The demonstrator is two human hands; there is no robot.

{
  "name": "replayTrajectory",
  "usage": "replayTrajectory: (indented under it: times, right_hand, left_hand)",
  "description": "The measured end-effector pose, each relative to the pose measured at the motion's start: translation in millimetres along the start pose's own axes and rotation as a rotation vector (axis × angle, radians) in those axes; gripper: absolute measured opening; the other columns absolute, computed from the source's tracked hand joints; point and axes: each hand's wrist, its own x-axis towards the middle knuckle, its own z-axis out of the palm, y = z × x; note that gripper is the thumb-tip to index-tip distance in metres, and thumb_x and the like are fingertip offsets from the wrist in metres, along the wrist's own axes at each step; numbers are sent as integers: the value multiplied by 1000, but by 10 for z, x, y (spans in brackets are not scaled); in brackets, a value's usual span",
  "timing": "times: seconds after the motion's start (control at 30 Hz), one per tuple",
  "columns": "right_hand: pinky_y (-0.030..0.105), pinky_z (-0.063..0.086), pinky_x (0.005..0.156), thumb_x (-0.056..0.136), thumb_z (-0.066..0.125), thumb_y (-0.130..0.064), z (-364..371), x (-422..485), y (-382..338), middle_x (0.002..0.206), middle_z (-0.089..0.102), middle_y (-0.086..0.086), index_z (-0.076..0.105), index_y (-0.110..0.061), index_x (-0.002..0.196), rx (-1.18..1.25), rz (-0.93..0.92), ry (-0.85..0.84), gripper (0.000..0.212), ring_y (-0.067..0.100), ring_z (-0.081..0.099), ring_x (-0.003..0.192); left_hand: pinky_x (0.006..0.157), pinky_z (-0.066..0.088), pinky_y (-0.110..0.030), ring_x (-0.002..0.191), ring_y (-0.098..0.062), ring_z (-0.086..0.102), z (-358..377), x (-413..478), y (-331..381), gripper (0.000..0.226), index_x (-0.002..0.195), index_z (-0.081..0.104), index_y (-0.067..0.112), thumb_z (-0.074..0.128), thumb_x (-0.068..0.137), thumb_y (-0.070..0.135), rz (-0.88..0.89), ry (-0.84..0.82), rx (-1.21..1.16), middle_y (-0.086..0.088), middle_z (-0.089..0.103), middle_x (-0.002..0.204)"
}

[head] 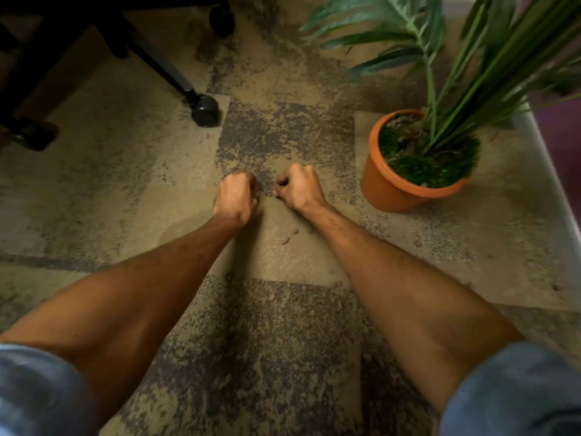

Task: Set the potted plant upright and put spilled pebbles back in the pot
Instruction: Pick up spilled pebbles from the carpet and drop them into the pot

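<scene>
Left hand (pixel 235 196) and right hand (pixel 299 187) knuckles-up on carpet (pixel 125 190), close together but apart. Fingers curled under; cannot tell if they hold anything. Loose pebbles (pixel 285 241) lie near the right wrist. Terracotta pot (pixel 385 187) with plant (pixel 440 121) stands upright to the right. Chair caster (pixel 205 110) far left.

Upright orange pot (pixel 386 190), loose pebbles (pixel 285 240) nearby

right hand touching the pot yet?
Apart. The head view shows a strip of carpet between the right hand and the wall of the orange pot.
</scene>
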Motion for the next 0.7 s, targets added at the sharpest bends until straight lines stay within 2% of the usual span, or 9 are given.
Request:
replayTrajectory:
  times: [0.1, 0.17, 0.27, 0.37, 0.43, 0.5, 0.6, 0.67, 0.7]
  right_hand:
    - [26, 60, 80, 88, 84, -23, -135, -43, -45, 90, 83, 1, 86, -14, 93, 126, 79, 42, 10, 14, 77, 88]
    - [37, 67, 77, 88, 85, -16, -311, -79, -64, 85, 81, 3, 83, -8, 84, 275, 152, 89, 9, 17, 78, 83]
    - [34, 67, 72, 87, 85, -15, -611, -253, -12, 77, 78, -1, 78, -17, 71, 315, 196, 127, 17, 13, 75, 74]
    - [43, 66, 76, 83, 81, -24, -840, -310, 47, 69, 78, -1, 77, -20, 65, 263, 118, 162, 19, 20, 78, 74]
    - [35, 62, 73, 87, 74, -22, -1179, -463, 8, 72, 78, 2, 80, -15, 74, 208, 83, 202, 16, 20, 75, 76]
    - [32, 56, 71, 89, 73, -22, -1557, -603, 11, 76, 78, 3, 82, -16, 79, 119, 61, 314, 15, 19, 73, 80]
    - [34, 56, 73, 90, 75, -23, -1889, -777, 154, 83, 79, 6, 81, -14, 83, 74, 42, 445, 13, 22, 72, 85]
    - [31, 54, 72, 91, 75, -22, -2008, -882, 284, 86, 79, 6, 81, -14, 85, 32, 49, 464, 12, 22, 73, 87]
    - [30, 52, 73, 92, 75, -23, -2056, -920, 360, 90, 79, 7, 82, -14, 89, -1, 64, 459, 11, 23, 73, 90]
  left_hand:
    - [82, 63, -36, 88, -26, 75, 48, -44, 147, 6, 92, 79, 15, 75, 89, 18, -173, 4, -260, -8, 79, 88]
    - [88, 63, -31, 89, -18, 76, 63, -27, 337, 7, 94, 83, 13, 81, 89, 18, -342, -13, -516, -4, 81, 90]
    - [93, 64, -36, 91, -23, 78, -13, -11, 676, 7, 84, 81, 11, 86, 87, 7, -519, -78, -932, -8, 82, 93]
    - [69, 65, -22, 67, -15, 74, -191, 12, 1045, 14, 84, 75, 4, 72, 95, -6, -490, -151, -1147, -2, 77, 66]
    - [55, 59, -13, 51, -6, 70, -352, -34, 1400, 19, 84, 72, -1, 64, 98, -11, -446, -184, -1254, 3, 70, 51]
    - [58, 59, -13, 61, -8, 70, -483, -34, 1734, 10, 91, 76, -4, 69, 96, -9, -423, -200, -1300, 1, 74, 60]
    - [77, 64, -24, 79, -16, 76, -592, 8, 2119, 14, 104, 80, -5, 77, 91, -6, -462, -224, -1340, -6, 78, 79]
    - [67, 66, -24, 85, -23, 78, -634, 2, 2360, 23, 111, 77, -10, 79, 88, -8, -484, -248, -1353, -13, 79, 88]
    - [58, 65, -22, 80, -21, 80, -633, -21, 2469, 24, 113, 76, -10, 78, 90, -5, -497, -281, -1354, -14, 79, 93]
